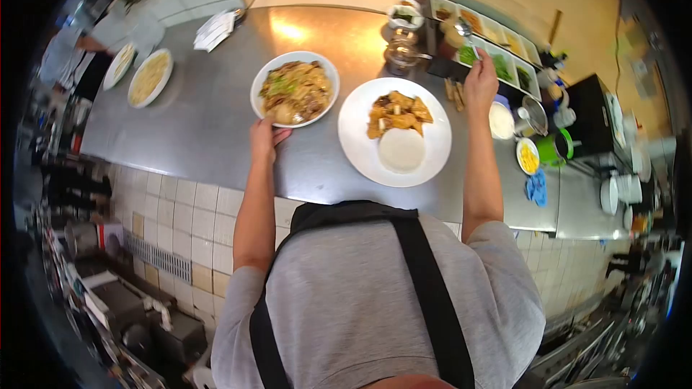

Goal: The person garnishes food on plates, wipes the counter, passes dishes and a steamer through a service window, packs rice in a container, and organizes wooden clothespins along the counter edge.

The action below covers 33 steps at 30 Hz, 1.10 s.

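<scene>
My left hand point(267, 138) grips the near rim of a white bowl point(257, 90), its fingers at the bowl's lower edge. Brown noodles with meat and chopped greens point(295, 91) fill that bowl. To its right lies a large white plate point(353, 140) with golden-brown fried pieces point(398, 112) and a small white dish point(401, 150) on it. My right hand point(481, 86) reaches over the topping containers, closed around the handle of a metal spoon point(463, 27). Chopped green onion point(467, 55) sits in a white container just left of the fingers.
Two oval dishes of pale noodles point(150, 78) stand at the left end of the steel counter point(194, 122). White papers point(215, 30) lie near the wall. A glass jar point(401, 54), a yellow-filled dish point(528, 156), a blue cloth point(536, 189) and a green container point(553, 148) are rightward. A person point(63, 57) stands far left.
</scene>
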Available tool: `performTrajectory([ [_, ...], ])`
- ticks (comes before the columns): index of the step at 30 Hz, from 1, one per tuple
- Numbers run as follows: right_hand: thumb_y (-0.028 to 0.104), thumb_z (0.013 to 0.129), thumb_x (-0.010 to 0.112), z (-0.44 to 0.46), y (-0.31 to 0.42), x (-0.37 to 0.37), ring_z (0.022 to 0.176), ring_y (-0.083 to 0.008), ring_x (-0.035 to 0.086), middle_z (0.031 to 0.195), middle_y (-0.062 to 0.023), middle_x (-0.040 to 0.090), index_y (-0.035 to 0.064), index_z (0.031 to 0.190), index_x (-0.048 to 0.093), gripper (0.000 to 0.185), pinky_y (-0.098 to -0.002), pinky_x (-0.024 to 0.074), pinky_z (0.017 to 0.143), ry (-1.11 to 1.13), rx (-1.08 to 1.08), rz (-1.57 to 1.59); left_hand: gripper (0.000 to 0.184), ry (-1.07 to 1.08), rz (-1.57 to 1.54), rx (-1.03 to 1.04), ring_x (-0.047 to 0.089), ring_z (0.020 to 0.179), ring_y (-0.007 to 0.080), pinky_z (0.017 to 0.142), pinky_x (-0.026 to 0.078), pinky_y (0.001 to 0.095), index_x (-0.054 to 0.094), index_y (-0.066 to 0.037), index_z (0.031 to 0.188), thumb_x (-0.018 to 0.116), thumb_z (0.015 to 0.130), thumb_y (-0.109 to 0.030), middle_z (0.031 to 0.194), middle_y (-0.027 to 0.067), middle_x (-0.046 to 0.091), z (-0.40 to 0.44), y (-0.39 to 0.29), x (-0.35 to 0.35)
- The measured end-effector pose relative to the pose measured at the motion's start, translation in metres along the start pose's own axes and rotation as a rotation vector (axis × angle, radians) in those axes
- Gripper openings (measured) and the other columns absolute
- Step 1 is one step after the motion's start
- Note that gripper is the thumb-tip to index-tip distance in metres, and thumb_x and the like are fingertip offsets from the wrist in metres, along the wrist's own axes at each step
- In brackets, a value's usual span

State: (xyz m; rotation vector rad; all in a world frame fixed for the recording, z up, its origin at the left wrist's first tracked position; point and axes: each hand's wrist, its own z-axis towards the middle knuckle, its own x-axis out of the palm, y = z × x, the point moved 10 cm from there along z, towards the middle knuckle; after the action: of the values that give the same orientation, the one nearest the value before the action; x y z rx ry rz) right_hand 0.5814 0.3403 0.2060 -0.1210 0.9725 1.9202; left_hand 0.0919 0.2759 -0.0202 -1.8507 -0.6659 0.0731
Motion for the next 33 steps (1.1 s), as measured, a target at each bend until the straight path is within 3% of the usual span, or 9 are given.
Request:
performTrajectory([
  [4, 0.014, 0.089, 0.050, 0.023, -0.109, -0.005, 0.087, -0.0387, 0.062, 0.094, -0.0213, 0.065, 0.0066, 0.114, 0.059, 0.027, -0.0456, 0.0488, 0.076, 0.095, 0.137, -0.395, 0.035, 0.024, -0.092, 0.015, 0.066, 0.070, 0.0244, 0.062, 0.060, 0.0335, 0.047, 0.010, 0.111, 0.053, 0.083, -0.009, 0.093, 0.0171, 0.061, -0.015, 0.004, 0.004],
  [8, 0.022, 0.090, 0.052, 0.023, -0.131, 0.023, 0.103, -0.0392, 0.056, 0.111, -0.0228, 0.059, 0.0087, 0.128, 0.049, 0.040, -0.0454, 0.0460, 0.086, 0.326, -0.057, -0.308, 0.035, -0.024, -0.181, 0.042, 0.065, 0.078, 0.0263, 0.066, 0.060, 0.0390, 0.048, 0.010, 0.110, 0.055, 0.081, -0.009, 0.100, 0.0180, 0.059, -0.047, 0.018, -0.018],
  [10, 0.026, 0.089, 0.056, 0.022, -0.117, -0.003, 0.110, -0.0381, 0.052, 0.122, -0.0208, 0.054, 0.0094, 0.124, 0.054, 0.039, -0.0423, 0.0443, 0.090, 0.276, -0.057, -0.241, 0.036, -0.082, -0.136, 0.017, 0.065, 0.078, 0.0265, 0.065, 0.060, 0.0377, 0.049, 0.010, 0.109, 0.056, 0.080, -0.011, 0.098, 0.0179, 0.059, -0.067, 0.016, -0.037],
  [14, 0.020, 0.087, 0.059, -0.011, -0.099, -0.064, 0.111, -0.0352, 0.052, 0.118, -0.0165, 0.056, 0.0093, 0.109, 0.062, 0.025, -0.0410, 0.0447, 0.090, 0.245, -0.025, -0.239, 0.038, -0.132, -0.051, 0.100, 0.065, 0.076, 0.0276, 0.063, 0.059, 0.0384, 0.052, 0.011, 0.108, 0.054, 0.075, -0.009, 0.097, 0.0183, 0.061, -0.101, -0.013, -0.068],
  [18, 0.014, 0.085, 0.060, -0.045, -0.122, -0.100, 0.094, -0.0322, 0.060, 0.110, -0.0156, 0.057, 0.0067, 0.103, 0.063, 0.019, -0.0385, 0.0491, 0.082, 0.296, 0.113, -0.155, 0.035, -0.062, 0.088, 0.074, 0.064, 0.075, 0.0211, 0.062, 0.058, 0.0336, 0.053, 0.007, 0.106, 0.056, 0.073, -0.006, 0.096, 0.0146, 0.062, -0.121, -0.049, -0.055],
  [21, 0.012, 0.085, 0.060, -0.060, -0.114, -0.141, 0.071, -0.0281, 0.060, 0.094, -0.0152, 0.058, 0.0055, 0.095, 0.064, 0.012, -0.0380, 0.0486, 0.067, 0.211, 0.073, -0.268, 0.037, 0.117, 0.059, 0.088, 0.064, 0.075, 0.0200, 0.061, 0.057, 0.0319, 0.053, 0.007, 0.108, 0.056, 0.074, -0.006, 0.096, 0.0134, 0.062, -0.133, -0.061, 0.006],
  [26, 0.012, 0.083, 0.062, -0.074, -0.159, -0.203, 0.075, -0.0281, 0.061, 0.088, -0.0139, 0.061, 0.0048, 0.089, 0.065, 0.009, -0.0364, 0.0482, 0.066, 0.131, 0.136, -0.435, 0.039, 0.446, 0.066, -0.098, 0.066, 0.083, 0.0228, 0.069, 0.057, 0.0343, 0.052, 0.005, 0.114, 0.057, 0.077, -0.007, 0.102, 0.0138, 0.063, -0.153, -0.008, 0.131],
  [30, 0.011, 0.080, 0.067, -0.072, -0.135, -0.242, 0.075, -0.0224, 0.062, 0.087, -0.0117, 0.062, 0.0038, 0.088, 0.066, 0.011, -0.0328, 0.0483, 0.067, 0.119, 0.293, -0.303, 0.038, 0.740, 0.144, -0.297, 0.066, 0.088, 0.0233, 0.078, 0.055, 0.0371, 0.052, 0.003, 0.116, 0.056, 0.079, -0.008, 0.107, 0.0140, 0.062, -0.196, 0.050, 0.228],
  [33, 0.010, 0.080, 0.066, -0.069, -0.114, -0.245, 0.075, -0.0229, 0.061, 0.086, -0.0113, 0.062, 0.0033, 0.087, 0.065, 0.010, -0.0323, 0.0480, 0.066, 0.204, 0.220, -0.272, 0.039, 0.975, 0.209, -0.412, 0.066, 0.090, 0.0246, 0.079, 0.056, 0.0377, 0.050, 0.004, 0.117, 0.054, 0.080, -0.006, 0.110, 0.0157, 0.061, -0.239, 0.086, 0.289],
])
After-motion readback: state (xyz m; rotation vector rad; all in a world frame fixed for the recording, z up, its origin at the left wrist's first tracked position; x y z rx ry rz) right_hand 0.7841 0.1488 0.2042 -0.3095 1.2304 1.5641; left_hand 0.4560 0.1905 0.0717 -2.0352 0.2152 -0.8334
